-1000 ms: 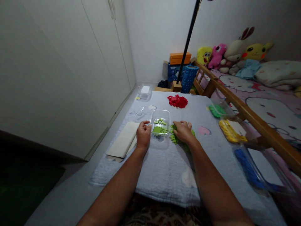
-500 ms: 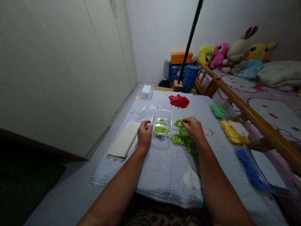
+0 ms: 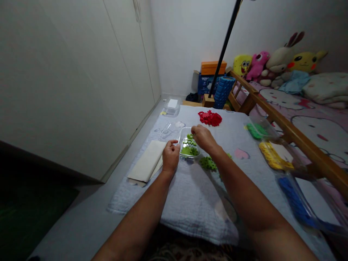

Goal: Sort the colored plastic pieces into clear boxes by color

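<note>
A clear plastic box (image 3: 183, 131) with several green puzzle-like pieces (image 3: 189, 150) in it sits on a light blue blanket (image 3: 195, 188). My left hand (image 3: 171, 156) pinches the box's left rim with curled fingers. My right hand (image 3: 202, 137) hovers over the box, fingers bent down over green pieces; what it grips is hidden. More green pieces (image 3: 208, 162) lie loose on the blanket just right of the box, partly under my right forearm.
A red pile of pieces (image 3: 210, 118) lies further back. Clear bags of green (image 3: 257, 130), yellow (image 3: 273, 156) and blue pieces (image 3: 295, 203) line the right side by a wooden bed rail (image 3: 296, 139). A folded white cloth (image 3: 148, 165) and an empty clear lid (image 3: 168, 130) lie at left.
My right hand moved left from the loose green pile to above the clear box. My left hand stayed on the box's rim.
</note>
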`<control>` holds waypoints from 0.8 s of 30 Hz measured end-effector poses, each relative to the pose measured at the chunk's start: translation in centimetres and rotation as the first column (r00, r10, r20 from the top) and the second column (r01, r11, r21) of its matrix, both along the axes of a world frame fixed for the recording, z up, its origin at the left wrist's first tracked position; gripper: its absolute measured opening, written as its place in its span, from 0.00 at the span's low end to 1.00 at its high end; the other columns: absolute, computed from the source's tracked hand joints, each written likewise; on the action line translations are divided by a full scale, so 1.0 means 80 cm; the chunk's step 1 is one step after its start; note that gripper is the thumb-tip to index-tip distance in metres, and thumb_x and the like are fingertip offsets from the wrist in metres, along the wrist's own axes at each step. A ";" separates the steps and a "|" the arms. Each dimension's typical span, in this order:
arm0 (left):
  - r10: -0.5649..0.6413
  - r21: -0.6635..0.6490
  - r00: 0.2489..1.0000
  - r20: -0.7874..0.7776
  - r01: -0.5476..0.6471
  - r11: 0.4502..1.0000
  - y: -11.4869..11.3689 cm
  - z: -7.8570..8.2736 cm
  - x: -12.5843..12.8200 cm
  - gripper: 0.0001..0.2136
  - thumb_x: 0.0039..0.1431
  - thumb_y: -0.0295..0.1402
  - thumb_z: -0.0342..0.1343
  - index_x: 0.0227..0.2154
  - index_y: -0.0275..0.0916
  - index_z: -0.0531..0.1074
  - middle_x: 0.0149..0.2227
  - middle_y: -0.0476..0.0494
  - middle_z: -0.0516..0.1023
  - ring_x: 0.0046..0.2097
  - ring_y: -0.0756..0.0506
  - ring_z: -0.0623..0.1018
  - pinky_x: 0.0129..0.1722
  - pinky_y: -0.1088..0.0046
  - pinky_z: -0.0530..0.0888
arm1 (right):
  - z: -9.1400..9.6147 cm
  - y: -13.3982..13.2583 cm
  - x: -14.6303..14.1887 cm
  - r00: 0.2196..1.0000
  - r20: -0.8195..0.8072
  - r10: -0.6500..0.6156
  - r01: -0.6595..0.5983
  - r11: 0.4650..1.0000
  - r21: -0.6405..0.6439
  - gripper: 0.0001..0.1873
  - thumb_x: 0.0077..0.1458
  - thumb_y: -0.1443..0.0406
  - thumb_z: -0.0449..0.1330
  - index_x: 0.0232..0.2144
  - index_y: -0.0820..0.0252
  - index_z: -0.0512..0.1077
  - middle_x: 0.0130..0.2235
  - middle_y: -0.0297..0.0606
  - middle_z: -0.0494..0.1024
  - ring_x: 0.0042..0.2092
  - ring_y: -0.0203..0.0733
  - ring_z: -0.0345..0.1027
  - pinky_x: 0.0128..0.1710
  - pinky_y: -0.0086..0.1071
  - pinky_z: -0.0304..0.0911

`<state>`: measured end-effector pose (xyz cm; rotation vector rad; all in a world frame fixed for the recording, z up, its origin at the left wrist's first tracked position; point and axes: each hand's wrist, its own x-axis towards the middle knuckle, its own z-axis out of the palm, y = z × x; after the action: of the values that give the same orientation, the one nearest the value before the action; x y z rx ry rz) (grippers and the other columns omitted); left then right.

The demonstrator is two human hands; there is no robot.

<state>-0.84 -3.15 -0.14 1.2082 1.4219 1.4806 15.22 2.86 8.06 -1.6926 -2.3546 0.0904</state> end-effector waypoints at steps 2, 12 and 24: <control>-0.001 0.000 1.000 -0.002 0.001 1.000 0.000 0.000 0.000 0.11 0.57 0.38 0.56 0.40 0.38 0.72 0.21 0.58 0.59 0.24 0.51 0.62 0.28 0.76 0.60 | 0.004 -0.001 -0.009 0.997 0.071 -0.020 0.022 0.999 -0.027 0.16 0.63 0.72 0.50 0.44 0.61 0.76 0.44 0.46 0.77 0.42 0.44 0.70 0.41 0.32 0.59; -0.009 -0.007 1.000 -0.007 0.009 1.000 -0.002 0.004 0.002 0.12 0.57 0.39 0.56 0.40 0.37 0.72 0.20 0.58 0.59 0.24 0.51 0.62 0.27 0.75 0.60 | 0.007 -0.016 0.021 0.994 0.112 0.013 -0.006 0.998 -0.061 0.16 0.64 0.67 0.53 0.43 0.60 0.81 0.46 0.46 0.81 0.47 0.46 0.73 0.46 0.33 0.60; -0.014 -0.006 1.000 -0.008 0.014 1.000 -0.003 0.005 0.001 0.12 0.56 0.40 0.56 0.40 0.37 0.72 0.21 0.58 0.59 0.24 0.50 0.62 0.27 0.75 0.59 | 0.006 -0.034 0.047 0.996 0.081 -0.039 0.042 0.998 -0.037 0.13 0.61 0.65 0.59 0.46 0.56 0.81 0.50 0.47 0.79 0.52 0.53 0.65 0.50 0.40 0.56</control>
<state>-0.72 -3.36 0.23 1.2200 1.4195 1.4625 18.96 0.15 8.58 -1.7924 -2.3890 0.0625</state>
